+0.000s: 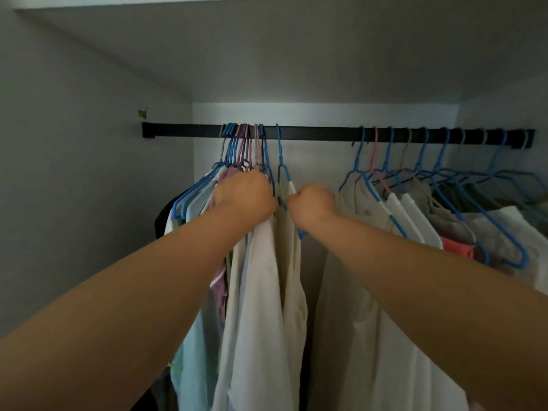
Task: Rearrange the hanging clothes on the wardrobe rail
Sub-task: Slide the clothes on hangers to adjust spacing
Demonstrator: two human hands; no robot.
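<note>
The wardrobe's black rail point(326, 133) carries a tight bunch of hangers point(243, 143) at its left end, a lone blue hanger point(281, 161) with a cream garment point(292, 280) beside them, and spread hangers further right. The left hand point(244, 194) is curled against the bunched clothes below the rail; the right hand point(312, 203) is fisted around the lone hanger's shoulder.

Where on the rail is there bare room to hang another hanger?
Bare stretches of the black wardrobe rail: between the lone blue plastic hanger and the spread-out right group, and left of the tightly packed left bunch, toward the wall bracket.
</note>
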